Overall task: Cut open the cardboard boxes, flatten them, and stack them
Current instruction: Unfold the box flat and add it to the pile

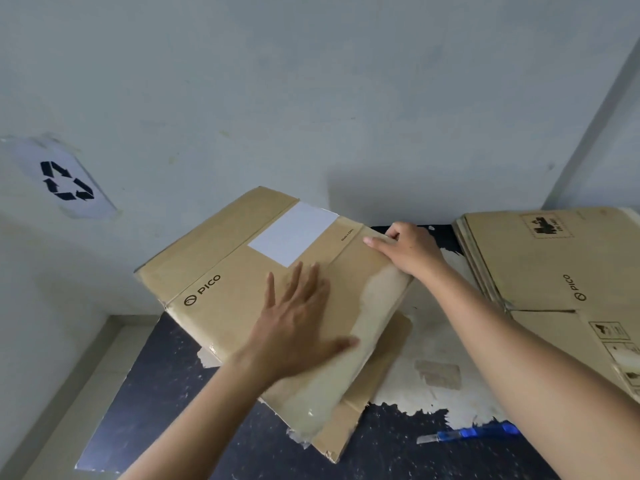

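A brown PICO cardboard box with a white label lies tilted and flattened on the dark table, its left end raised off the surface. My left hand presses flat on its middle with fingers spread. At the box's far right corner, my right hand grips the edge of the box. A stack of flattened PICO boxes lies at the right. A blue utility knife rests on the table under my right forearm, held by neither hand.
The dark table is patched with torn white paper and tape residue. A pale wall stands close behind, with a recycling sign at the left. The table's left edge meets a light floor strip.
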